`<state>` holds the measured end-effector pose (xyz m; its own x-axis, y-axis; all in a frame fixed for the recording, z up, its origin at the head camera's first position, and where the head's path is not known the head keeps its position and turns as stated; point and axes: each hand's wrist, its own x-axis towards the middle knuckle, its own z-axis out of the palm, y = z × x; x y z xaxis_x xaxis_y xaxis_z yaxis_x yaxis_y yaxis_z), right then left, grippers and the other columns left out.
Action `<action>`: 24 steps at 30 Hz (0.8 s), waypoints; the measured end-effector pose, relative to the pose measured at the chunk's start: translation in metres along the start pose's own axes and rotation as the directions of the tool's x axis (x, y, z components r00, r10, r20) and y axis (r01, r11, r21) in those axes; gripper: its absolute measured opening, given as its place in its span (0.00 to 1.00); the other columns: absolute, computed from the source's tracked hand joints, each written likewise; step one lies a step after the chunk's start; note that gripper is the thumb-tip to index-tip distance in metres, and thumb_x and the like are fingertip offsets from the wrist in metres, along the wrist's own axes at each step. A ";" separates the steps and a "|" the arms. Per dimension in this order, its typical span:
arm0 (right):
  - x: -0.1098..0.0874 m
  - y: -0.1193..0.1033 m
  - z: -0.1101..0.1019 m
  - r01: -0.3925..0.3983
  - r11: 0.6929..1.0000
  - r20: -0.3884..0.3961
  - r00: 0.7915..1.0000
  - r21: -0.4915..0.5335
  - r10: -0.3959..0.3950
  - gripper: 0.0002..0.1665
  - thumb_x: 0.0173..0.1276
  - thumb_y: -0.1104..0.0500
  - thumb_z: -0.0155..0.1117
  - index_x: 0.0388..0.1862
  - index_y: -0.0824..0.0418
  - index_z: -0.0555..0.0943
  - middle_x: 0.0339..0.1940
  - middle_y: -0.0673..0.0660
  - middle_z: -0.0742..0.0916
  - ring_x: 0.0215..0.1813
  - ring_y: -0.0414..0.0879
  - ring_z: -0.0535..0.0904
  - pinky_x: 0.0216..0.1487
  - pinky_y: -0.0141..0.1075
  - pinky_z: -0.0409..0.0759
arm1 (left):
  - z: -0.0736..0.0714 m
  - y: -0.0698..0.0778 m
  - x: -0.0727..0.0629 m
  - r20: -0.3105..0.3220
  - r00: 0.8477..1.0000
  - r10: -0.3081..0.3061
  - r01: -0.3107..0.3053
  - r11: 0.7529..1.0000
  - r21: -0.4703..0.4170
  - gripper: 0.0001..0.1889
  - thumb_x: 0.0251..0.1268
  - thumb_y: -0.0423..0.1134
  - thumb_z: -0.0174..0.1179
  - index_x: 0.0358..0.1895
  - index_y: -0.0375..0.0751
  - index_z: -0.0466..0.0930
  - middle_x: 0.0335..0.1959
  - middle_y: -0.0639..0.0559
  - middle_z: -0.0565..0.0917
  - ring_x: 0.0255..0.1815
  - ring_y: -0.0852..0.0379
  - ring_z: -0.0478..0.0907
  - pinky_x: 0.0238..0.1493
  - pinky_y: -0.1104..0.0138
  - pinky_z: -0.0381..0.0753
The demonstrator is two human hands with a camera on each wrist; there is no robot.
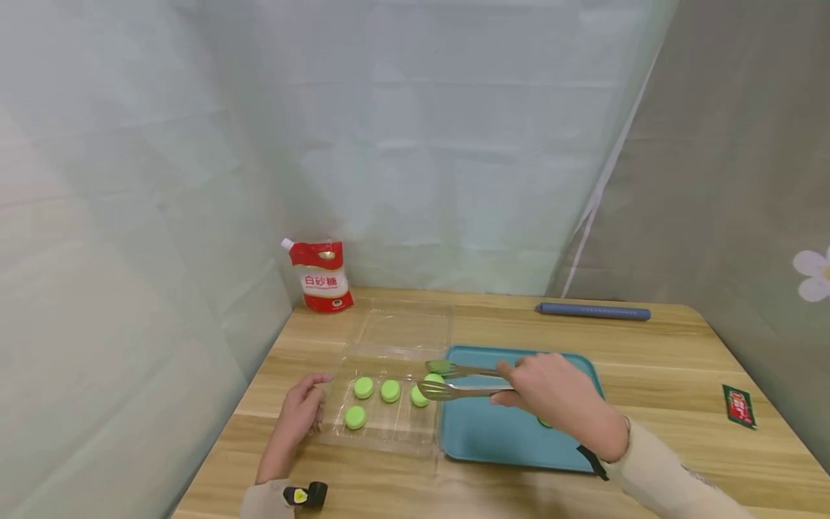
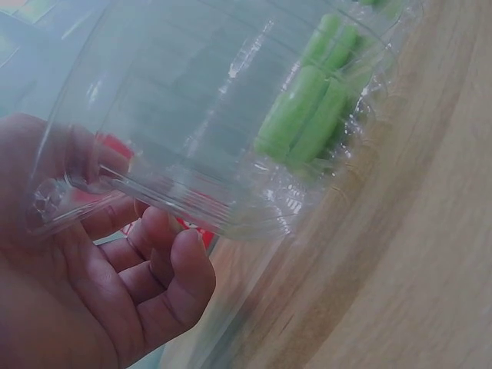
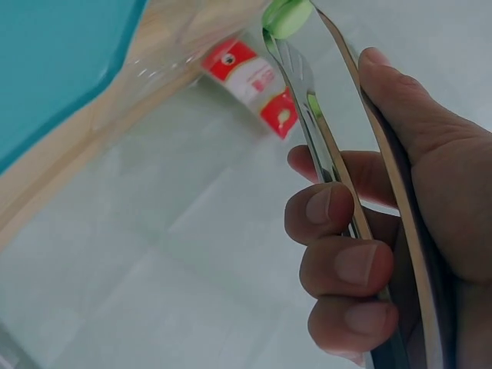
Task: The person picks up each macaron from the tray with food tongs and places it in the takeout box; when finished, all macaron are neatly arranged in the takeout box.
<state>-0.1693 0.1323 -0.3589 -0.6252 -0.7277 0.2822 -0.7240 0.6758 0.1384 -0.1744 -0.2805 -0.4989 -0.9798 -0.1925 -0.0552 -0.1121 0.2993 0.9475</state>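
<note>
My right hand (image 1: 560,396) grips a pair of metal tongs (image 1: 467,391), whose arms spread to the left over the clear plastic box. Between the tong tips shows a green macaron (image 3: 287,17) in the right wrist view. Several more green macarons (image 1: 390,391) sit in the box's compartments, in a back row with one at the front left. At the left wall of the clear plastic box (image 1: 405,441), my left hand (image 1: 302,411) holds the edge with curled fingers (image 2: 181,277). Another macaron (image 1: 545,423) on the blue tray is mostly hidden under my right hand.
The blue tray (image 1: 493,440) lies right beside the box. The box's open lid (image 1: 405,328) leans back behind it. A red and white sugar pouch (image 1: 322,277) stands at the back left. A blue stick-shaped item (image 1: 593,311) and a small green-red packet (image 1: 739,406) lie to the right.
</note>
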 end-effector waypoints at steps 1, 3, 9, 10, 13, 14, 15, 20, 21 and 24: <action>0.002 -0.002 0.000 0.006 1.000 0.001 1.000 0.002 -0.006 0.20 0.62 0.41 0.71 0.28 0.54 0.76 0.12 0.43 0.65 0.13 0.34 0.57 0.13 0.28 0.55 | 0.000 0.000 0.000 0.000 1.000 -0.003 0.003 1.000 -0.003 0.23 0.64 0.27 0.45 0.62 0.28 0.74 0.16 0.50 0.69 0.14 0.59 0.66 0.15 0.70 0.66; 0.007 -0.006 0.001 0.018 1.000 0.001 1.000 0.001 -0.018 0.20 0.63 0.41 0.70 0.29 0.54 0.77 0.12 0.44 0.65 0.13 0.35 0.57 0.13 0.28 0.55 | 0.000 0.000 0.000 -0.001 1.000 -0.004 0.004 1.000 -0.006 0.23 0.64 0.27 0.45 0.62 0.28 0.74 0.16 0.50 0.69 0.14 0.59 0.66 0.15 0.70 0.67; 0.019 -0.016 0.004 0.038 0.999 0.004 0.999 -0.030 -0.038 0.21 0.63 0.39 0.69 0.28 0.54 0.78 0.12 0.44 0.65 0.13 0.35 0.57 0.13 0.28 0.54 | 0.000 0.001 0.000 -0.001 1.000 -0.007 0.007 1.000 -0.014 0.23 0.65 0.27 0.45 0.62 0.28 0.74 0.16 0.50 0.69 0.14 0.59 0.66 0.15 0.70 0.67; 0.021 -0.017 0.004 0.041 0.999 0.004 0.999 -0.031 -0.041 0.21 0.63 0.39 0.69 0.29 0.54 0.79 0.12 0.44 0.65 0.13 0.35 0.57 0.12 0.28 0.55 | 0.000 0.002 -0.001 -0.005 1.000 -0.006 0.006 1.000 -0.013 0.23 0.65 0.27 0.45 0.62 0.28 0.74 0.16 0.51 0.69 0.14 0.59 0.66 0.15 0.70 0.67; 0.027 -0.021 0.007 0.047 0.999 0.011 0.999 -0.025 -0.047 0.21 0.62 0.39 0.70 0.31 0.55 0.81 0.12 0.44 0.67 0.13 0.35 0.58 0.12 0.28 0.56 | 0.000 0.001 -0.002 -0.008 1.000 0.008 -0.008 1.000 -0.020 0.22 0.65 0.27 0.45 0.62 0.27 0.74 0.15 0.50 0.69 0.13 0.59 0.66 0.14 0.70 0.66; 0.029 -0.023 0.008 0.050 0.998 0.014 0.999 -0.022 -0.050 0.21 0.62 0.39 0.70 0.32 0.55 0.82 0.12 0.44 0.67 0.13 0.34 0.59 0.13 0.28 0.57 | 0.000 0.001 -0.002 -0.009 1.000 0.014 -0.014 1.000 -0.025 0.22 0.65 0.26 0.45 0.62 0.27 0.74 0.15 0.50 0.69 0.13 0.59 0.66 0.14 0.71 0.66; 0.030 -0.024 0.009 0.052 0.998 0.017 0.999 -0.020 -0.052 0.21 0.62 0.38 0.70 0.32 0.55 0.82 0.12 0.44 0.67 0.13 0.34 0.59 0.12 0.28 0.57 | 0.001 0.001 -0.002 -0.009 1.000 0.019 -0.020 0.999 -0.026 0.22 0.65 0.26 0.45 0.62 0.26 0.74 0.15 0.49 0.69 0.13 0.59 0.65 0.14 0.70 0.66; 0.039 -0.031 0.018 0.082 0.997 0.018 0.996 -0.006 -0.082 0.20 0.59 0.37 0.71 0.33 0.53 0.85 0.10 0.44 0.67 0.12 0.34 0.61 0.14 0.27 0.60 | 0.003 0.000 -0.001 -0.011 1.000 0.022 -0.022 0.999 -0.027 0.22 0.65 0.26 0.45 0.62 0.26 0.74 0.15 0.48 0.69 0.13 0.59 0.65 0.14 0.71 0.66; 0.041 -0.032 0.020 0.089 0.996 0.017 0.996 0.000 -0.089 0.20 0.59 0.37 0.71 0.32 0.53 0.85 0.10 0.44 0.67 0.12 0.34 0.61 0.14 0.27 0.60 | 0.003 0.000 -0.001 -0.012 1.000 0.020 -0.020 1.000 -0.024 0.22 0.65 0.26 0.45 0.62 0.26 0.74 0.15 0.48 0.69 0.13 0.59 0.65 0.14 0.71 0.66; 0.047 -0.037 0.026 0.102 0.994 0.025 0.994 0.028 -0.103 0.19 0.58 0.38 0.72 0.30 0.52 0.85 0.10 0.43 0.67 0.12 0.34 0.60 0.15 0.27 0.61 | 0.001 0.001 -0.002 -0.019 1.000 0.015 -0.016 1.000 -0.019 0.22 0.65 0.27 0.45 0.61 0.26 0.74 0.15 0.48 0.69 0.13 0.59 0.65 0.15 0.70 0.67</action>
<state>-0.1793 0.0701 -0.3760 -0.5547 -0.7959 0.2426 -0.7919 0.5945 0.1396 -0.1731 -0.2785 -0.4985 -0.9779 -0.2060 -0.0346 -0.0936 0.2844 0.9541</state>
